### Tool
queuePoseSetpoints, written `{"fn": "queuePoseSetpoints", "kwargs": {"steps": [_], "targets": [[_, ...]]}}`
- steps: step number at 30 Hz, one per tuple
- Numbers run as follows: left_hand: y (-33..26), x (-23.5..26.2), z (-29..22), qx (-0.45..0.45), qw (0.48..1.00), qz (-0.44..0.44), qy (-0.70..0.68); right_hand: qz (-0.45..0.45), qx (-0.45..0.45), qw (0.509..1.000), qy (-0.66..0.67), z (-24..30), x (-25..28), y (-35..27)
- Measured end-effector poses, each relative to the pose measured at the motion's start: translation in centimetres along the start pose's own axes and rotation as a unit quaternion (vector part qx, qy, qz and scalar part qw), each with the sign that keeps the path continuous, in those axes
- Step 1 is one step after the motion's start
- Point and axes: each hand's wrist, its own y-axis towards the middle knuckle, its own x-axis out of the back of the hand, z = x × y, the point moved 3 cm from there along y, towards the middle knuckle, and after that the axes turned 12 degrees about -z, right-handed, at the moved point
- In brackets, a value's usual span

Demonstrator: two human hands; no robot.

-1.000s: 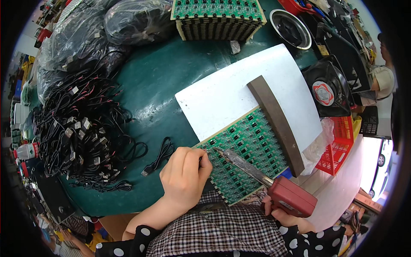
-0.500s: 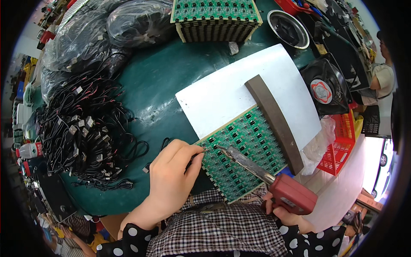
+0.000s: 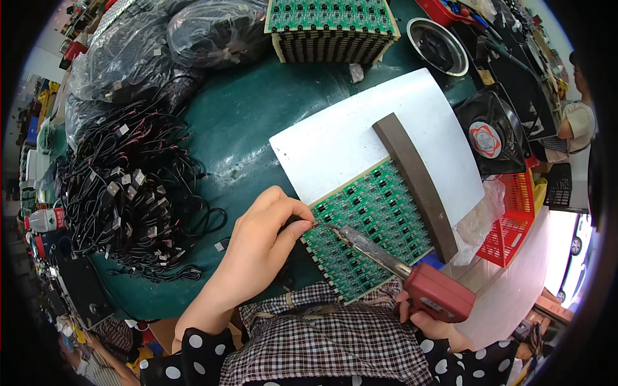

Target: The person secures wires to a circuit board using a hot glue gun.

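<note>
Your left hand (image 3: pixel 261 238) has lifted its knuckles since half a second ago, while its fingertips stay around the left corner of the green circuit board (image 3: pixel 370 219). Its thumb and forefinger are pinched narrow there; you cannot tell what, if anything, sits between them. Your right hand (image 3: pixel 434 327) grips the red handle of the soldering gun (image 3: pixel 441 293), whose tip points just beside your left fingertips, over the board; contact is unclear. That board lies partly on the white sheet (image 3: pixel 347 141), in front of you, with the brown bar (image 3: pixel 418 186) along its right edge. To your left is a black cable pile (image 3: pixel 129 206); beyond the sheet stands a board stack (image 3: pixel 335 45).
</note>
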Motion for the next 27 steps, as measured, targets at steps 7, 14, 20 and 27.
{"fn": "queuePoseSetpoints", "kwargs": {"steps": [7,14,20,27], "targets": [[-0.3,-0.3,0.1,-0.048,0.999,-0.003,0.013,-0.024,-0.018,0.997,0.070,0.2,-0.5,0.2],[0.3,0.3,-1.1,-0.126,0.983,0.058,0.123,0.025,-0.036,0.998,-0.042,0.3,0.2,0.5],[1.2,0.3,-1.5,-0.155,0.966,0.120,0.167,0.030,0.009,0.989,-0.144,0.3,0.1,0.2],[1.8,0.4,-1.4,-0.148,0.967,0.152,0.142,0.000,0.081,0.980,-0.183,-0.6,0.5,-0.2]]}}
